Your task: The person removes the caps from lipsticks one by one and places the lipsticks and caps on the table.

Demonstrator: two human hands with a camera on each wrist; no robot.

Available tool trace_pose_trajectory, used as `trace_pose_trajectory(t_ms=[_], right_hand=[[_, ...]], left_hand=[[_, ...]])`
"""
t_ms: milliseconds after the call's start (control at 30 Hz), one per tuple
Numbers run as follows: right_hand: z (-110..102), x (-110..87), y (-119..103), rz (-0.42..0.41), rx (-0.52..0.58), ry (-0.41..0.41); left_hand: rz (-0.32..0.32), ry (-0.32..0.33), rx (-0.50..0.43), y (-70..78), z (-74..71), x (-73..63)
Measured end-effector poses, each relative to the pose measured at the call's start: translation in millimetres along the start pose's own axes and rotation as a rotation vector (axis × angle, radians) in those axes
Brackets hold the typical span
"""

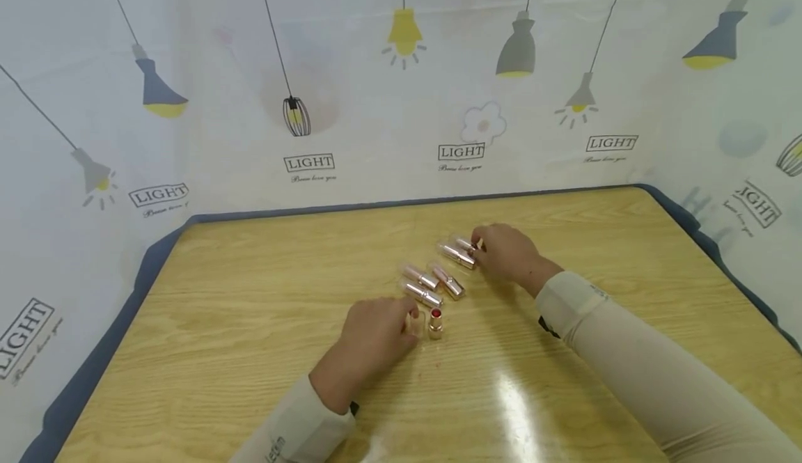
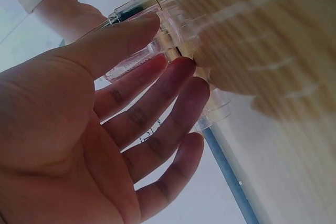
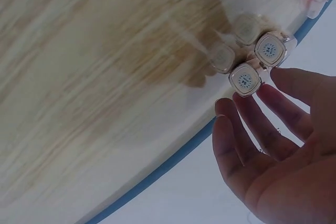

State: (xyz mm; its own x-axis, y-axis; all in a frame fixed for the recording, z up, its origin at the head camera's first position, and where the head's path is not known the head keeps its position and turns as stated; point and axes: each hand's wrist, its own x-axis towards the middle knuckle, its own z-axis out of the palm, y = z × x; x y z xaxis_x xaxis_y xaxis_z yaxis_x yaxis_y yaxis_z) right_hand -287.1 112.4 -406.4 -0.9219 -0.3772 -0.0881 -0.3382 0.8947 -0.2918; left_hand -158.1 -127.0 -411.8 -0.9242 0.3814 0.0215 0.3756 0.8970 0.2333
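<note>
My left hand point(image 1: 376, 334) pinches a clear lipstick cap point(image 2: 135, 62) between thumb and fingers, low over the table. Just right of it an uncapped lipstick point(image 1: 435, 325) stands upright, its red tip showing above a gold base. Farther back, my right hand point(image 1: 506, 254) pinches the end of a capped lipstick point(image 3: 245, 81) that lies on the table. Touching that one is another capped lipstick point(image 1: 457, 255), lying on its side. In the right wrist view both bases carry round printed labels.
Between the hands lie three more capped lipsticks, one pink-tinted point(image 1: 420, 277), one in front point(image 1: 422, 294) and one slanted point(image 1: 448, 282). The wooden table point(image 1: 250, 275) ends at a dark blue border, with a lamp-printed white cloth point(image 1: 376, 122) rising behind it.
</note>
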Motion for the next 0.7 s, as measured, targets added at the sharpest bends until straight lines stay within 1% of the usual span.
trace_pose_trajectory(t_ms=[267,400,500,700], right_hand=[[-1.8,-0.6,0.5,0.004,-0.035,0.006],[-1.7,0.0,0.3,0.001,-0.032,0.006],[-1.8,-0.4,-0.3,-0.002,-0.031,-0.002],[-4.4,-3.8,-2.8,0.018,-0.045,-0.024]], left_hand=[[0.010,0.010,0.005,0.2,0.2,0.0],[0.011,0.013,0.014,1.0,-0.3,0.1],[0.014,0.013,0.024,1.4,-0.7,-0.6],[0.018,0.012,0.026,1.3,0.0,-1.5]])
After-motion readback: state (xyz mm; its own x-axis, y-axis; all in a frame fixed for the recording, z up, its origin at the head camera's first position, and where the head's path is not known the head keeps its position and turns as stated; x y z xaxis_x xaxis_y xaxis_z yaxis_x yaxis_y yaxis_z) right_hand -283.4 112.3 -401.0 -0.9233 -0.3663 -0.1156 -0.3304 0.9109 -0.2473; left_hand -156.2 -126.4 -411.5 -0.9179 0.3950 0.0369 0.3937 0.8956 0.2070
